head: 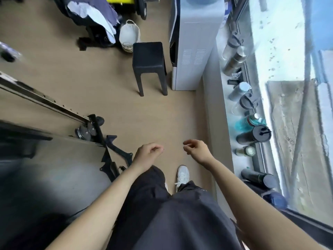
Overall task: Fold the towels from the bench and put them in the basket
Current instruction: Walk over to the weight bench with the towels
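Observation:
Far ahead at the top left, a black bench (93,31) carries a heap of towels (91,9), some dark blue and some white. Just right of it a pale woven basket (129,34) with a handle stands on the floor. My left hand (146,153) and my right hand (197,148) hang in front of me over bare floor, far from the bench. Both are empty, with fingers loosely curled.
A black stool (149,58) and a white water dispenser (192,51) stand ahead between me and the basket. Several bottles (252,136) line the window sill on the right. Gym equipment with a metal rail (45,100) fills the left. Tan floor lies between.

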### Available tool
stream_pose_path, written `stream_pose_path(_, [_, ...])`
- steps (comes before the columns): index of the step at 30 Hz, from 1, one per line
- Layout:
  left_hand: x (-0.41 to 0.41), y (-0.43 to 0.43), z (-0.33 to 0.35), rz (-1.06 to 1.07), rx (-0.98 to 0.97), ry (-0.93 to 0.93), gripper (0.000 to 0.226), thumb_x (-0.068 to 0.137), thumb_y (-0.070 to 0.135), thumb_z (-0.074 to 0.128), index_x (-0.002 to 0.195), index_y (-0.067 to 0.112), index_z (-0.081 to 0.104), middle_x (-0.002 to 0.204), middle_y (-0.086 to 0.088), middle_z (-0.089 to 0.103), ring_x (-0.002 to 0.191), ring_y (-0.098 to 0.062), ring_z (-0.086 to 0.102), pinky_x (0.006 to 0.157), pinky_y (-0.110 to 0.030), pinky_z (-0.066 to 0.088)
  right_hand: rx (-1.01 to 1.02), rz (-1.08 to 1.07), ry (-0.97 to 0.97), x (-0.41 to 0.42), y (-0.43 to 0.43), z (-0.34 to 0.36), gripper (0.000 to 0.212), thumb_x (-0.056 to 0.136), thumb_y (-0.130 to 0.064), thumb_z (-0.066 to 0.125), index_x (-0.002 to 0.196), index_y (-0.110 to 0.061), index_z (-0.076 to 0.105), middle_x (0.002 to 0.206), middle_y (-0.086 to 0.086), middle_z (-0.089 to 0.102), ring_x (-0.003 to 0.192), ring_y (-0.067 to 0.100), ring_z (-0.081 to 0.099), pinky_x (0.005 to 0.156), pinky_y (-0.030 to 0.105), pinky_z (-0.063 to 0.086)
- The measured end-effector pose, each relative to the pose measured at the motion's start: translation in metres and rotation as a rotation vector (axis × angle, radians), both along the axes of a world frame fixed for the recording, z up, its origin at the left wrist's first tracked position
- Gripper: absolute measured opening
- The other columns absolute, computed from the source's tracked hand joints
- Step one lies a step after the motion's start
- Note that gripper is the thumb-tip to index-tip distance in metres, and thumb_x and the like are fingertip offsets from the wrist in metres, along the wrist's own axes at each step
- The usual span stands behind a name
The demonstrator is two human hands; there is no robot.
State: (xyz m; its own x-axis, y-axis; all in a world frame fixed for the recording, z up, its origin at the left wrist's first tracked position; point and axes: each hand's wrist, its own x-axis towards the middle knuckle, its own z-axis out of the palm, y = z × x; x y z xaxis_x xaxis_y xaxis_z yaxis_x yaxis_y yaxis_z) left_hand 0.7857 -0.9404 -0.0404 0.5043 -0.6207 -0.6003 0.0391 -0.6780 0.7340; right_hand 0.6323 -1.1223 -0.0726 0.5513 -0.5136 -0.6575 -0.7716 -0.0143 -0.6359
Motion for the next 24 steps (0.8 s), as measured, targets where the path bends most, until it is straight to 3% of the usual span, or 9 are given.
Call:
stream_pose_path(4, [0.048, -0.020, -0.005, 0.096, 0.005, 0.008, 0.044, 0.073, 0.057, 0.060, 0.095, 0.024, 0.079, 0.095, 0.009, 0.078, 0.099, -0.014, 0.071, 0.098, -0.039, 0.054, -0.024, 0.100, 0.010, 0.060, -0.039, 0.003, 0.022, 0.086, -0.030, 0.063, 0.105, -0.024, 0.073, 0.091, 0.000, 0.073, 0.088, 0.022, 0.069, 0.087, 0.034, 0.055])
stream_pose_path(8, [0.114, -0.036, -0.024, 0.175, 0.002, 0.053, 0.013, 0.092, 0.031, 0.069, 0.095, 0.023, 0.079, 0.096, 0.008, 0.078, 0.098, -0.013, 0.071, 0.095, -0.033, 0.053, -0.060, 0.182, 0.038, 0.133, -0.070, 0.008, 0.020, 0.088, -0.027, 0.064, 0.106, -0.023, 0.072, 0.083, -0.004, 0.070, 0.085, 0.018, 0.068, 0.082, 0.029, 0.052])
stream_pose_path(11, [0.175, -0.042, -0.032, 0.181, -0.010, 0.066, 0.014, 0.096, 0.022, 0.068, 0.088, 0.028, 0.078, 0.095, 0.007, 0.077, 0.095, -0.009, 0.069, 0.085, -0.023, 0.049, -0.099, 0.251, 0.078, 0.195, -0.086, 0.011, 0.021, 0.088, -0.027, 0.064, 0.107, -0.023, 0.073, 0.082, -0.005, 0.069, 0.084, 0.017, 0.066, 0.080, 0.027, 0.049])
stream_pose_path(14, [0.243, -0.042, -0.033, 0.175, -0.008, 0.070, 0.018, 0.094, 0.028, 0.070, 0.081, 0.040, 0.074, 0.093, 0.013, 0.076, 0.094, 0.000, 0.067, 0.081, -0.020, 0.047, -0.105, 0.282, 0.110, 0.259, -0.095, 0.019, 0.020, 0.089, -0.026, 0.065, 0.107, -0.023, 0.073, 0.087, -0.002, 0.070, 0.086, 0.018, 0.066, 0.084, 0.030, 0.051])
stream_pose_path(17, [0.316, -0.042, -0.029, 0.209, -0.013, 0.052, 0.010, 0.079, 0.052, 0.064, 0.080, 0.049, 0.074, 0.088, 0.023, 0.076, 0.093, -0.002, 0.069, 0.084, -0.024, 0.051, -0.114, 0.336, 0.084, 0.331, -0.101, 0.027, 0.021, 0.090, -0.024, 0.065, 0.109, -0.021, 0.073, 0.091, -0.003, 0.072, 0.084, 0.015, 0.066, 0.087, 0.030, 0.053])
stream_pose_path(21, [0.409, -0.054, -0.017, 0.256, -0.008, 0.024, 0.013, 0.087, 0.034, 0.068, 0.076, 0.033, 0.074, 0.079, 0.026, 0.073, 0.087, -0.006, 0.068, 0.080, -0.027, 0.048, -0.101, 0.330, 0.017, 0.425, -0.106, 0.037, 0.020, 0.090, -0.019, 0.065, 0.108, -0.018, 0.073, 0.091, -0.003, 0.070, 0.080, 0.011, 0.063, 0.070, 0.012, 0.044])
stream_pose_path(24, [0.470, -0.065, -0.017, 0.278, -0.004, 0.018, 0.011, 0.089, 0.032, 0.070, 0.080, 0.033, 0.075, 0.082, 0.022, 0.075, 0.090, -0.009, 0.068, 0.085, -0.030, 0.050, -0.077, 0.335, -0.025, 0.492, -0.117, 0.039, 0.020, 0.091, -0.019, 0.064, 0.109, -0.019, 0.072, 0.087, -0.007, 0.068, 0.083, 0.012, 0.063, 0.071, 0.020, 0.044])
